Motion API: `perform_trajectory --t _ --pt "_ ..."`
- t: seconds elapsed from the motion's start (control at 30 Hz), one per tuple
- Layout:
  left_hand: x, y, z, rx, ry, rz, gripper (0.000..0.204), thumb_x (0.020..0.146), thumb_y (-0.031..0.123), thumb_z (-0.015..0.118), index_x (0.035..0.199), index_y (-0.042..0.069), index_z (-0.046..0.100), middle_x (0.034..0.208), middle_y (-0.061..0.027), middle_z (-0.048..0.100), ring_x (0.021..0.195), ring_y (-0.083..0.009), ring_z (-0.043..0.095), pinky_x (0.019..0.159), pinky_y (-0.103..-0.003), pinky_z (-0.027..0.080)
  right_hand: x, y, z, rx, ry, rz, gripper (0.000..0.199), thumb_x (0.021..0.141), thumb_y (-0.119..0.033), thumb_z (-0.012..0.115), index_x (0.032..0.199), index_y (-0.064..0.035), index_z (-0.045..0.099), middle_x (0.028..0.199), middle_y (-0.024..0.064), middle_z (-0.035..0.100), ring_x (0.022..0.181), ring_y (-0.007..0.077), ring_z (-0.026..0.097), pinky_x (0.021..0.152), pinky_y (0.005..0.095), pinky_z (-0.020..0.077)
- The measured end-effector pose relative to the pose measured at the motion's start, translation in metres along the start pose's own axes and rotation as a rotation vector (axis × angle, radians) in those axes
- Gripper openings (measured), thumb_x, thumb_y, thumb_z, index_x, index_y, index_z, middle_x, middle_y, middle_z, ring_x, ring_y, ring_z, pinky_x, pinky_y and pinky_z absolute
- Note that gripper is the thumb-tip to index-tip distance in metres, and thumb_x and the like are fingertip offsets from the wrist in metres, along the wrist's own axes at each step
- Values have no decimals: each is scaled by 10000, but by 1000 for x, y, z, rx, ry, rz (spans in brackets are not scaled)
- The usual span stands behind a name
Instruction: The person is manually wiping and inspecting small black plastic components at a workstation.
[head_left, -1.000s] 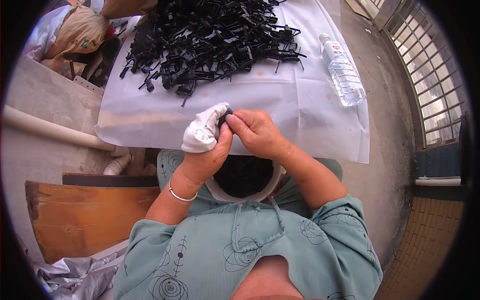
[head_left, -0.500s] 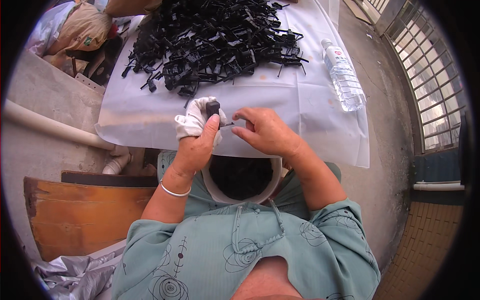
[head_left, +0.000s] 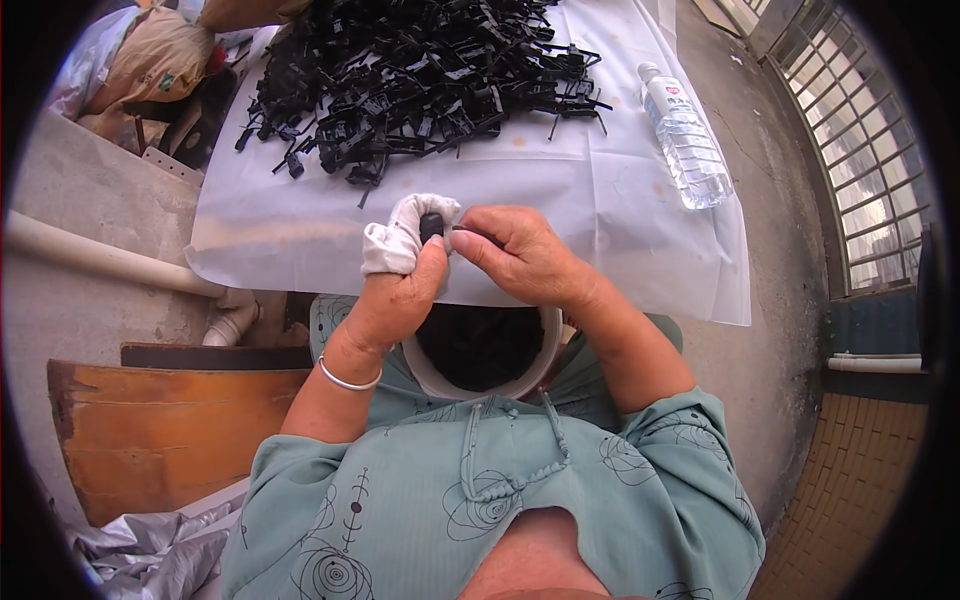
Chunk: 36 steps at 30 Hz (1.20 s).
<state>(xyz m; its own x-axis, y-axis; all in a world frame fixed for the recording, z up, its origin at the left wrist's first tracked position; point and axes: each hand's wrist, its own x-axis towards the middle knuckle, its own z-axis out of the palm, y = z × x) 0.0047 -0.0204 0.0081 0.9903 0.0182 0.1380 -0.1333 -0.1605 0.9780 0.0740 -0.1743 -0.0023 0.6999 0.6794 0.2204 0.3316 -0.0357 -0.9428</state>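
Observation:
My left hand (head_left: 400,285), its fingers wrapped in a white cloth or glove (head_left: 392,240) with the thumb bare, is closed on a small black plastic part (head_left: 431,226). The thumb presses against the part's near side. Right beside it my right hand (head_left: 530,258) is closed, thumb and fingers pinched at the side of the part where a thin stem stuck out. A bit of dark material shows between those fingers; its end is hidden. Both hands are above the near edge of the covered table (head_left: 300,215). Beyond them lies a large heap of black plastic parts (head_left: 420,90).
A white bucket (head_left: 552,350) with dark contents stands between my legs, below the table edge. A clear water bottle (head_left: 688,140) lies at the table's right. On the left are sacks (head_left: 155,65), a pale pipe (head_left: 110,258) and an orange-brown board (head_left: 180,420).
My right hand has moved left to the black plastic part, and its thumb and fingers have closed there. The left hand has shifted slightly right, still holding the part.

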Motion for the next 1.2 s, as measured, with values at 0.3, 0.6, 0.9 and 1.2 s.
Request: perform_trajectory --t 0.3,0.6,0.9,1.2 --pt "-11 7 8 334 54 94 227 822 45 449 1040 -17 473 863 -160 560 781 -271 566 716 -321 456 -2 8 18 22 6 9 248 904 -169 485 731 -1 544 619 67 513 570 132 447 551 300 403" --pt "24 -24 -86 959 228 405 249 864 105 490 1078 8 571 935 -159 608 730 -236 606 695 -321 493 0 -7 -15 -164 -97 145 312 879 -226 492 699 24 539 583 186 496 513 270 461 547 395 399" --pt "45 -38 -49 936 47 289 309 774 49 559 1082 26 579 1065 -151 599 974 -296 570 870 -338 445 8 11 -10 -272 235 76 196 861 -161 543 792 20 577 620 134 546 542 198 497 544 315 424" --pt "26 -23 -2 244 104 202 251 841 105 605 1063 -8 579 995 -109 623 872 -167 586 768 -269 465 11 24 -4 -265 329 -331 175 810 -69 596 964 11 578 705 121 601 576 165 549 553 288 447"
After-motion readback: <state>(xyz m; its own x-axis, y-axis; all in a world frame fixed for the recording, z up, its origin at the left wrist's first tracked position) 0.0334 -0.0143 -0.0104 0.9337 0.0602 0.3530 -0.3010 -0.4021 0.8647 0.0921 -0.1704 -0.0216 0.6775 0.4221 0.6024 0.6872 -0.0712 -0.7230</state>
